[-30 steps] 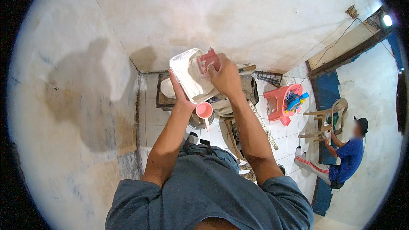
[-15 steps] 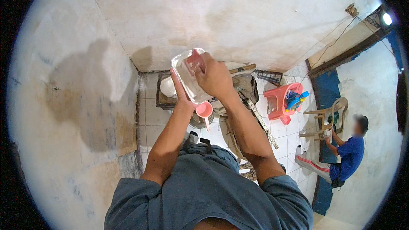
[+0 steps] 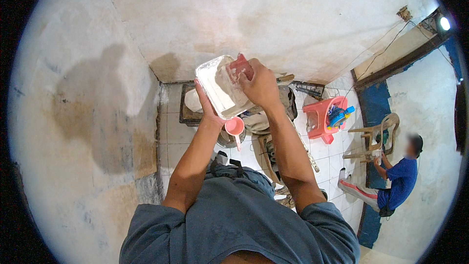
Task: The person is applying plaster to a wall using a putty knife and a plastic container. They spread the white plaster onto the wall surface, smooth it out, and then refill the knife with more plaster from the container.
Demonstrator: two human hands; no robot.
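My left hand [image 3: 209,111] grips a shallow rectangular tray [image 3: 211,79] by its left side and lower edge, fingers mostly hidden under it. Smears of white paste coat the tray's inside. A reddish, flat-bladed spreader [image 3: 238,68] is pinched in my right hand [image 3: 264,86], at the tray's right side. White paste clings to its blade. Whether the blade touches the tray I cannot tell. Beneath the tray, lower down, a pink dipper [image 3: 234,126] rests over a round container.
Whitish walls [image 3: 195,14] rise ahead and at left. A white lump [image 3: 192,101] lies on a dark box. Cloths [image 3: 256,123] lie on the tiled floor. At right stand a pink stool [image 3: 313,120] and a person [image 3: 401,181] in blue, hands at a beige plastic chair [image 3: 389,127].
My right hand has moved right with the spreader, from over the tray's middle to its right side, baring more of the inside. The left hand and tray have hardly moved.
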